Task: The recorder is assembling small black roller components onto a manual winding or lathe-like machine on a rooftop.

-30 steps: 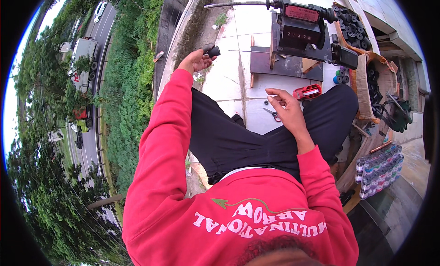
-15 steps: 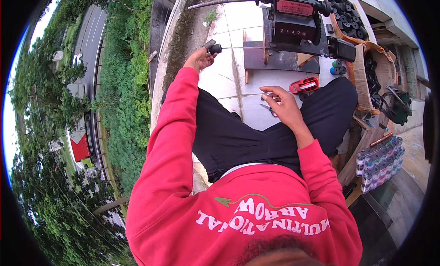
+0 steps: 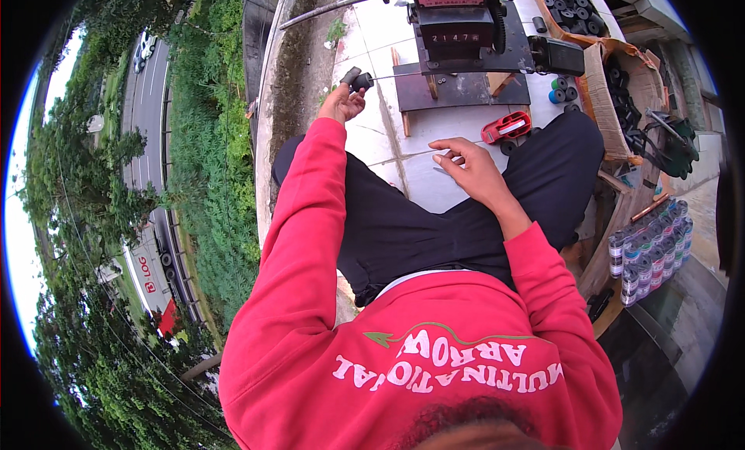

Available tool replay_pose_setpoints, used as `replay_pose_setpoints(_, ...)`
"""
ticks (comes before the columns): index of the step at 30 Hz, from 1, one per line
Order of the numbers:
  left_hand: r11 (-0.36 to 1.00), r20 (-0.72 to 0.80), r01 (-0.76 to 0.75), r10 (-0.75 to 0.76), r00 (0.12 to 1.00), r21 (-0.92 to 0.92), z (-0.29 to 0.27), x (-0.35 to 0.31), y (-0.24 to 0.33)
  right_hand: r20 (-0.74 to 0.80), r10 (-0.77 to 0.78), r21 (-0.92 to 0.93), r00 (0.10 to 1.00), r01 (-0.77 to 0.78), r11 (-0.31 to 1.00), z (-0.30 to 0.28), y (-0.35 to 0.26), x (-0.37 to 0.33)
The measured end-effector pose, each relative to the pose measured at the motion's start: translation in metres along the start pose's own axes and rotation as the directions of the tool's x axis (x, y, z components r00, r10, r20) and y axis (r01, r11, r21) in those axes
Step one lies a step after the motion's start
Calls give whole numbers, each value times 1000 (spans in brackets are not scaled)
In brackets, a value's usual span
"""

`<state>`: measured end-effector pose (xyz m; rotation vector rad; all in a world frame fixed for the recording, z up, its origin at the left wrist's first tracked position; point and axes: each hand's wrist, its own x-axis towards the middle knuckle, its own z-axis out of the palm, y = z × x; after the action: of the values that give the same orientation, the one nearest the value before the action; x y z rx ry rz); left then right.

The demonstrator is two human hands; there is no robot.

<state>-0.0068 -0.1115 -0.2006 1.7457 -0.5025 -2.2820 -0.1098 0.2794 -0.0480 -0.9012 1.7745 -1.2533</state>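
Observation:
My left hand reaches out to the far left. Its fingers close around a small black roll at the free end of a thin rod. A dark piece, either a finger cover or another roll, shows at the fingertips. The rod runs toward a black hand-built winding machine with a counter, mounted on a dark board. Above my lap, my right hand has thumb and fingers pinched together; what they hold, if anything, is too small to make out. A metallic tip shows beside its thumb.
A red tool lies by my right knee, near some small coloured rolls. Cardboard boxes of black rolls stand on the right, above wrapped packs of rolls. A concrete ledge borders the left, with plants and a road beyond.
The view has shifted, so the machine sits further left and higher. Both hands keep nearly the same pose. The scissors near my right hand are now mostly hidden.

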Motion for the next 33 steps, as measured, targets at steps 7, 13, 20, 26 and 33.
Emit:
replay_pose_setpoints(7, 987, -26, 35, -31, 999, 159, 12, 2, 6, 4, 27, 3, 1000, -27, 1000, -10, 2, -9)
replay_pose_setpoints(13, 982, 93, 82, -99, 991, 167, 23, 21, -14, 3, 4, -24, 1000, -4, 1000, -15, 9, -14)
replay_pose_setpoints(20, 993, 73, 51, -60, 996, 109, 79, 8, -73, 14, -78, -225, 997, 79, 971, -18, 8, -22)
replay_pose_setpoints(26, 971, -17, -18, 22, 1000, 238, 113, -6, -102, -172, -406, -448, 897, 296, 844, -61, -21, -63)
replay_pose_setpoints(33, 965, -58, -18, 34, 998, 263, 84, -54, -78, -852, -114, -205, 511, -124, 971, -128, 21, -161)
